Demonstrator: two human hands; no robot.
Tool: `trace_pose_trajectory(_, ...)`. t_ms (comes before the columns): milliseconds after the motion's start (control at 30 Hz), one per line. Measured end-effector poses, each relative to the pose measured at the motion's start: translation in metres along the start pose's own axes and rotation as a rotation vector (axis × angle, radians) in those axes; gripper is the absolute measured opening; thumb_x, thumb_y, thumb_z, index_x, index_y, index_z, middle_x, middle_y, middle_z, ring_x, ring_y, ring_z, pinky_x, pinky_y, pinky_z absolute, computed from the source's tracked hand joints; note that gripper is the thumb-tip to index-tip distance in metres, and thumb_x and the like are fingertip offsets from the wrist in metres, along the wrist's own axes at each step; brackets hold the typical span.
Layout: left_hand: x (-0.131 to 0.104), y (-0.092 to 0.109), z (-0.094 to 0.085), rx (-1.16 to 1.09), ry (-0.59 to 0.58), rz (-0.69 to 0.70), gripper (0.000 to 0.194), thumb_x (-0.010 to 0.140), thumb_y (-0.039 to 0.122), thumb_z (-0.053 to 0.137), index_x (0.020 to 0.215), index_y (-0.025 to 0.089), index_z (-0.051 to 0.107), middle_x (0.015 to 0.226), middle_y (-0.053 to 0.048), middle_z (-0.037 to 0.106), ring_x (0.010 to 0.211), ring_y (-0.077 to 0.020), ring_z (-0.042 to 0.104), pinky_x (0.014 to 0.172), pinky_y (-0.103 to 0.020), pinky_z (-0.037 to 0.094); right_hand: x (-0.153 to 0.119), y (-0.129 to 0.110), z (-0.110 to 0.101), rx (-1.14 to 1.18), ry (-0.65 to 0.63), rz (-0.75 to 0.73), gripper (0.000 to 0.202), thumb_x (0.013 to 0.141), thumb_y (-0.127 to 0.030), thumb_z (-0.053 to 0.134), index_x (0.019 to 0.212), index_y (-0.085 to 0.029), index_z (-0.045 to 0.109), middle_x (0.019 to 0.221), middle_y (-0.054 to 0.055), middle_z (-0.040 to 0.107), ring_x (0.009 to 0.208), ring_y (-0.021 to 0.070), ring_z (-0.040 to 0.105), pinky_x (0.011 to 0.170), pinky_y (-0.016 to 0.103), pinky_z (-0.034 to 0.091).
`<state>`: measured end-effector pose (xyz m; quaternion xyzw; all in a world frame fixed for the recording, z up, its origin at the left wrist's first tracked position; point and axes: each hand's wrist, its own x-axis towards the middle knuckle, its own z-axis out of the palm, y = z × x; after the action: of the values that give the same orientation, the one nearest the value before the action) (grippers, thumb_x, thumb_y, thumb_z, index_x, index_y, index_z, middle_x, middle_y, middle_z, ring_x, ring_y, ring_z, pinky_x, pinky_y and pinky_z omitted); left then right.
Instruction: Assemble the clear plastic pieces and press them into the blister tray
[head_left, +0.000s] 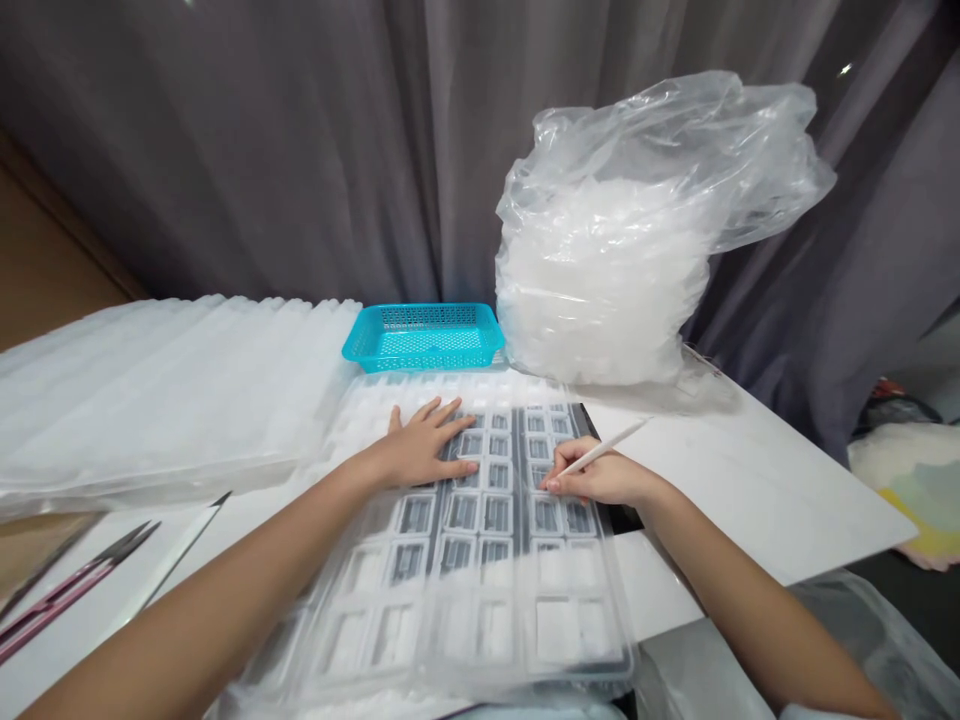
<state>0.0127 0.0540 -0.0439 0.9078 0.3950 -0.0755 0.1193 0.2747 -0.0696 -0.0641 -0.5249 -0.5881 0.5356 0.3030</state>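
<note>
A clear plastic tray (pixel 480 590) with rows of rectangular compartments lies in front of me, small grey striped pieces showing in many of them. My left hand (pixel 424 445) rests flat on its upper left part, fingers spread, holding nothing. On the right side of the tray, my right hand (pixel 592 475) pinches a slim white stick-like tool (pixel 611 445). Its rear end points up to the right; its lower tip is hidden by the fingers, which are close to the compartments.
A blue basket (pixel 424 340) stands behind the tray. Stacked white trays (pixel 165 390) lie at the left, and a plastic bag (pixel 607 270) full of white items stands at the right back. Pink-handled tweezers (pixel 75 590) and a thin pointed tool (pixel 176 560) lie at the lower left.
</note>
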Motion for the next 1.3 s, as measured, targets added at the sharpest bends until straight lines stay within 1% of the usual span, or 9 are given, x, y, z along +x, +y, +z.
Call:
trace_pose_trajectory(233, -0.001, 0.001, -0.001, -0.001, 0.003, 0.015, 0.080, 0.077, 0.077, 0.041, 0.143, 0.033, 0.030, 0.154, -0.004, 0.008, 0.140, -0.0395, 0.002, 0.099, -0.075, -0.003, -0.002, -0.003, 0.000, -0.007, 0.051, -0.082, 0.025, 0.070, -0.034, 0.071, 0.062, -0.018, 0.054, 0.080, 0.006, 0.069, 0.072, 0.0164, 0.062, 0.056, 0.024, 0.043)
trace_pose_trajectory(400, -0.002, 0.001, 0.000, 0.004, 0.003, 0.022, 0.080, 0.077, 0.077, 0.041, 0.143, 0.033, 0.031, 0.154, -0.004, 0.008, 0.140, -0.0395, 0.004, 0.099, -0.075, -0.002, -0.014, -0.012, -0.025, 0.010, 0.522, -0.141, 0.030, 0.070, -0.043, 0.068, 0.064, -0.018, 0.054, 0.069, 0.004, 0.065, 0.052, 0.0115, 0.049, 0.050, 0.024, 0.036)
trace_pose_trajectory(533, -0.002, 0.002, 0.001, 0.013, 0.012, 0.025, 0.082, 0.076, 0.079, 0.042, 0.143, 0.032, 0.032, 0.154, -0.005, 0.009, 0.140, -0.0409, 0.004, 0.099, -0.075, -0.001, -0.024, -0.006, -0.055, -0.247, 0.921, -0.074, 0.028, 0.074, -0.045, 0.061, 0.064, -0.019, 0.054, 0.056, 0.001, 0.055, 0.053, 0.0140, 0.046, 0.052, 0.026, 0.035)
trace_pose_trajectory(667, -0.003, 0.004, 0.001, 0.023, 0.021, 0.034, 0.080, 0.078, 0.077, 0.040, 0.144, 0.031, 0.030, 0.154, -0.006, 0.009, 0.140, -0.0410, 0.004, 0.101, -0.073, -0.003, -0.034, 0.003, -0.076, -0.519, 1.044, 0.009, 0.017, 0.075, -0.032, 0.058, 0.063, -0.020, 0.055, 0.060, 0.003, 0.055, 0.061, 0.0186, 0.049, 0.060, 0.031, 0.035)
trace_pose_trajectory(733, -0.004, 0.004, 0.002, 0.032, 0.038, 0.045, 0.082, 0.080, 0.076, 0.039, 0.146, 0.029, 0.025, 0.154, -0.008, 0.009, 0.140, -0.0404, 0.004, 0.103, -0.070, -0.004, -0.039, 0.002, -0.077, -0.631, 1.017, 0.017, 0.017, 0.072, -0.026, 0.058, 0.058, -0.020, 0.051, 0.061, 0.005, 0.055, 0.066, 0.0209, 0.051, 0.065, 0.033, 0.036)
trace_pose_trajectory(833, -0.005, 0.006, 0.002, 0.047, 0.082, 0.080, 0.084, 0.083, 0.072, 0.040, 0.148, 0.026, 0.015, 0.153, -0.013, 0.013, 0.140, -0.0402, 0.006, 0.106, -0.066, 0.000, -0.041, -0.009, -0.060, -0.522, 0.841, -0.047, 0.019, 0.074, -0.030, 0.059, 0.059, -0.020, 0.051, 0.070, 0.008, 0.061, 0.075, 0.0222, 0.056, 0.068, 0.033, 0.041)
trace_pose_trajectory(967, -0.006, 0.008, 0.004, 0.050, 0.109, 0.216, 0.072, 0.088, 0.061, 0.044, 0.147, 0.028, 0.020, 0.152, -0.010, 0.020, 0.140, -0.0362, 0.008, 0.109, -0.063, 0.004, -0.034, -0.023, -0.014, -0.147, 0.085, -0.040, 0.027, 0.070, -0.041, 0.067, 0.063, -0.018, 0.055, 0.081, 0.007, 0.067, 0.077, 0.0198, 0.063, 0.059, 0.027, 0.047)
trace_pose_trajectory(1033, -0.007, 0.008, 0.005, 0.048, 0.104, 0.294, 0.065, 0.089, 0.057, 0.044, 0.145, 0.030, 0.024, 0.152, -0.007, 0.020, 0.141, -0.0342, 0.011, 0.109, -0.063, 0.004, -0.028, -0.023, 0.003, -0.022, -0.168, 0.036, 0.028, 0.068, -0.037, 0.070, 0.061, -0.017, 0.052, 0.083, 0.007, 0.068, 0.070, 0.0170, 0.063, 0.053, 0.024, 0.046)
trace_pose_trajectory(1300, -0.012, 0.014, 0.000, 0.041, 0.048, 0.350, 0.067, 0.089, 0.060, 0.044, 0.145, 0.029, 0.025, 0.152, -0.009, 0.022, 0.139, -0.0364, 0.015, 0.108, -0.065, 0.003, -0.021, -0.017, 0.008, -0.109, -0.152, 0.100, 0.020, 0.069, -0.028, 0.069, 0.062, -0.016, 0.054, 0.057, -0.002, 0.059, 0.050, 0.0097, 0.053, 0.046, 0.020, 0.039)
